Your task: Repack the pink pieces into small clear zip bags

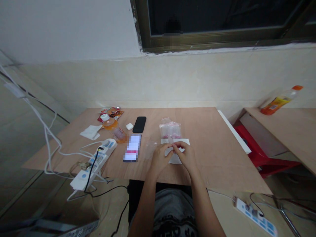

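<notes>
Hands over flat white paper (175,160)
We find left hand (160,157) and right hand (187,156) fingertips pinched together, contents indiscernible; crinkled clear bags (170,130) beyond

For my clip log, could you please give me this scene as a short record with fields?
Setting: person seated at a wooden table against a wall
Left hand: fingertips meet the right hand's over a white paper
Right hand: pinching there too; anything held is too small to tell
Just beyond hands: small clear bags
Further left: black phone, power strip
Far right: orange bottle on a side shelf
</notes>
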Motion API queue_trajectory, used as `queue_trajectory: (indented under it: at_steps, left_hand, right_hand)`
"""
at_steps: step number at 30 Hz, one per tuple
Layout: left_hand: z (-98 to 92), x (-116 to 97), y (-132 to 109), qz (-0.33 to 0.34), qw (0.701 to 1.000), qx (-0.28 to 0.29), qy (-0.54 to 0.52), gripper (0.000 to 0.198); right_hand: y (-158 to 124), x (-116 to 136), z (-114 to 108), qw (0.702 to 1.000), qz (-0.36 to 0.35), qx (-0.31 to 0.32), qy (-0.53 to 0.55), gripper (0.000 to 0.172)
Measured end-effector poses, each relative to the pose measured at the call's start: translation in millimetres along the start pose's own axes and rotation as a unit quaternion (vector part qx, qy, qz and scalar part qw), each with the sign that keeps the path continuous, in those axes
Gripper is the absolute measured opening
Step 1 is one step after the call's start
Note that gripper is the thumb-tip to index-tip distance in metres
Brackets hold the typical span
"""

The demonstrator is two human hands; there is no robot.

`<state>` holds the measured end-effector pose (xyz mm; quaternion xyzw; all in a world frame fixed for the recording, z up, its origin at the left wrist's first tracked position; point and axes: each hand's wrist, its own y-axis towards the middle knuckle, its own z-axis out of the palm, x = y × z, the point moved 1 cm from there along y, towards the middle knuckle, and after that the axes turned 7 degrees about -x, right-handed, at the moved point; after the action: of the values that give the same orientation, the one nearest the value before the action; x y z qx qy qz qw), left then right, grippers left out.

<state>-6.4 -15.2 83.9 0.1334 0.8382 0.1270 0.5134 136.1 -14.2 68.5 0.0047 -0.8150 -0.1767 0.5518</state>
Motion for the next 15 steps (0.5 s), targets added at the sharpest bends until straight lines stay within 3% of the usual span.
queue_trajectory:
  at_steps: [9,15]
  left_hand:
    - [-1.2,-7.5,-1.4,-0.041,0.998,-0.04,-0.029,0.008]
    - [-1.0,-8.9,-0.8,-0.03,0.998,-0.044,0.044,0.006]
  right_hand:
    - [2.5,1.7,-6.8,0.992,0.036,0.068,0.102,0.026]
    - [1.9,0.4,-7.1,0.99,0.034,0.092,0.104,0.026]
